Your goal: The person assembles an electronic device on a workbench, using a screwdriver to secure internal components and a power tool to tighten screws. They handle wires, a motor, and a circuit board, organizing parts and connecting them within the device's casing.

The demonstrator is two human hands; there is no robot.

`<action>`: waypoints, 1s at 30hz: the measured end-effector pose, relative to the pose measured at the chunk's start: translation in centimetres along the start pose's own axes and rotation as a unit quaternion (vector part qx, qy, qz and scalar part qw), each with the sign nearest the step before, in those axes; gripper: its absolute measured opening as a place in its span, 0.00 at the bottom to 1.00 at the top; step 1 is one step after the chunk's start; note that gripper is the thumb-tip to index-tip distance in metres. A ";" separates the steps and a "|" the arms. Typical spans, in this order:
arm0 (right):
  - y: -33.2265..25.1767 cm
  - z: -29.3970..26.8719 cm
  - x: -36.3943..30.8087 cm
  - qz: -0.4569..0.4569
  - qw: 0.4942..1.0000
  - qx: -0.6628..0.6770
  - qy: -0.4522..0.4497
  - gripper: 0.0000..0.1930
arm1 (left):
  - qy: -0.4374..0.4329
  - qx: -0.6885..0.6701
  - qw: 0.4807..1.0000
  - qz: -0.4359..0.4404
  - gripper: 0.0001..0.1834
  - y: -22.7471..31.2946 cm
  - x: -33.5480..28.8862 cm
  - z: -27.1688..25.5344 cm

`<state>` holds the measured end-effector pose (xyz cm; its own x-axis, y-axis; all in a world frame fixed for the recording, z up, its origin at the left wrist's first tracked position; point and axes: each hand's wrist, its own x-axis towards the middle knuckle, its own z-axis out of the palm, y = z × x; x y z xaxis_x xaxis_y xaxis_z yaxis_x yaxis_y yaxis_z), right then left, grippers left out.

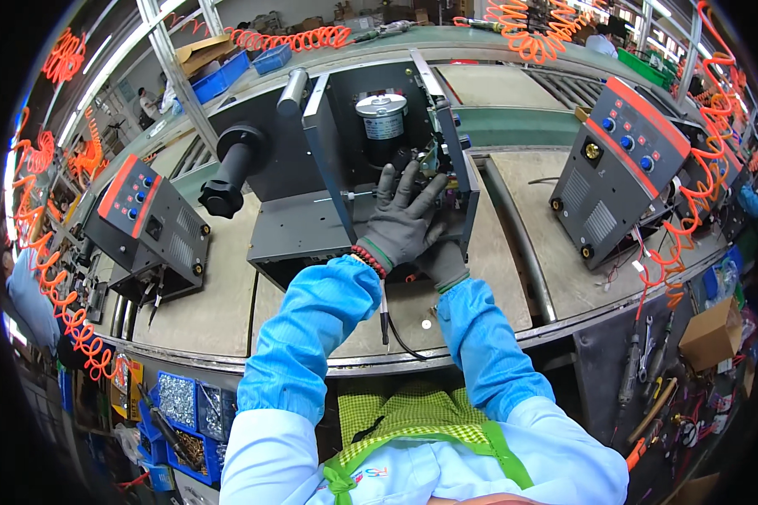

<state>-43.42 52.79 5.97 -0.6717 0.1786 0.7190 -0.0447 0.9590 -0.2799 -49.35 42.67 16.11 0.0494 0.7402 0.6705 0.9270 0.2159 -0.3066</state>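
- My left grip (403, 220), in a grey glove, lies spread with fingers fanned against the inner parts of the open machine (370, 168).
- My right grip (443, 261) sits just below and behind the left, mostly hidden; I cannot tell whether it is spread or pinching.
- The open machine stands at the middle of the worktop (219, 311), its metal divider panel upright, a silver-capped motor (382, 118) above my fingers.
- A black cable (396, 332) runs down the worktop between my blue sleeves.
- Closed grey machines with red panels stand left (147, 227) and right (619, 168).
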 end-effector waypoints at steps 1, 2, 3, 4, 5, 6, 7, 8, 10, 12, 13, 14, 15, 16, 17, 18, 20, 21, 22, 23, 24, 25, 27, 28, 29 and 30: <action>-0.9 -1.2 0.4 -0.032 0.997 -0.035 0.053 0.41 | -0.003 -0.008 1.000 -0.005 0.19 0.0 -0.2 0.0; -1.7 -2.2 0.8 -0.063 0.990 -0.071 0.107 0.40 | -0.005 -0.017 1.000 -0.010 0.19 0.1 -0.2 0.0; -1.3 -1.9 0.6 -0.059 0.991 -0.093 0.078 0.40 | -0.009 -0.021 1.000 -0.012 0.18 0.1 -0.1 -0.1; -0.3 -1.4 0.1 -0.056 0.991 -0.114 0.049 0.40 | -0.006 -0.027 1.000 -0.014 0.18 0.3 0.2 0.0; 0.3 -0.4 -0.5 -0.054 0.991 -0.124 0.021 0.39 | 0.011 -0.021 1.000 -0.010 0.19 0.3 0.2 -0.2; 0.8 0.2 -0.8 -0.050 0.989 -0.140 -0.006 0.39 | 0.032 -0.018 0.999 -0.003 0.19 0.3 0.3 -0.1; 1.3 0.9 -1.2 -0.047 0.986 -0.157 -0.033 0.39 | 0.031 -0.015 0.999 -0.003 0.19 0.4 0.4 -0.1; 1.1 0.2 -1.3 -0.011 0.992 -0.118 -0.051 0.38 | 0.030 -0.010 0.999 -0.004 0.20 0.6 0.5 -0.1; -0.1 -0.3 -1.1 -0.001 0.993 -0.115 -0.025 0.38 | 0.025 -0.006 1.000 -0.008 0.20 0.3 -0.1 0.2; 0.6 -0.2 -0.9 -0.083 0.982 -0.166 0.023 0.37 | 0.003 -0.012 1.000 -0.014 0.20 0.3 -0.1 0.0; 0.9 -0.1 -0.9 -0.123 0.973 -0.191 0.047 0.37 | -0.007 -0.015 1.000 -0.016 0.21 0.3 -0.1 -0.1; 1.0 0.2 -0.9 -0.105 0.976 -0.190 0.024 0.37 | -0.002 -0.005 1.000 -0.012 0.21 0.3 0.0 -0.2; 1.0 0.5 -0.9 -0.086 0.978 -0.190 0.001 0.37 | 0.004 0.004 1.000 -0.007 0.21 0.3 0.0 -0.1; 1.0 0.9 -0.9 -0.067 0.979 -0.189 -0.023 0.37 | 0.010 0.013 1.000 -0.003 0.21 0.3 0.0 -0.1; 1.2 1.0 -1.1 -0.048 0.979 -0.190 -0.051 0.37 | 0.010 0.011 1.000 -0.003 0.22 0.4 -0.1 0.0; 1.4 1.2 -1.4 -0.029 0.978 -0.190 -0.078 0.37 | 0.010 0.009 1.000 -0.003 0.22 0.3 0.0 0.0; 1.4 1.2 -1.7 -0.029 0.979 -0.185 -0.073 0.38 | 0.008 0.007 1.000 -0.004 0.23 0.2 0.0 -0.1; 1.3 1.0 -1.6 -0.047 0.982 -0.179 -0.040 0.39 | 0.006 0.009 1.000 -0.005 0.23 0.2 0.0 -0.1; 1.2 0.8 -1.5 -0.065 0.983 -0.173 -0.008 0.40 | 0.004 0.010 1.000 -0.007 0.23 0.2 -0.1 -0.1; 1.3 0.7 -1.4 -0.074 0.983 -0.170 0.010 0.41 | 0.005 0.015 1.000 -0.007 0.23 0.3 0.0 -0.1; 1.3 0.7 -1.1 -0.079 0.983 -0.165 0.018 0.41 | 0.007 0.021 1.000 -0.007 0.23 0.4 0.0 -0.2; 1.2 0.7 -1.1 -0.079 0.984 -0.159 0.021 0.42 | 0.008 0.027 1.000 -0.008 0.24 0.3 0.0 -0.2; 1.1 0.8 -1.4 -0.071 0.987 -0.146 0.009 0.44 | 0.012 0.016 1.000 -0.005 0.23 0.5 0.0 -0.1; 1.3 1.0 -1.1 -0.065 0.988 -0.137 0.009 0.44 | 0.013 0.011 1.000 -0.004 0.23 0.3 0.3 0.0; 1.5 0.9 -1.2 -0.057 0.990 -0.126 0.005 0.45 | 0.028 -0.008 0.999 -0.013 0.22 0.4 0.4 0.2; 1.4 0.9 -1.4 -0.049 0.994 -0.097 -0.003 0.46 | 0.016 0.001 1.000 -0.016 0.22 0.4 0.5 -0.4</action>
<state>-43.22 53.66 3.94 -0.6750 0.0814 0.7333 0.0331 0.9962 -0.0801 -48.81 42.85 16.55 0.0321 0.7125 0.7009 0.9277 0.2398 -0.2862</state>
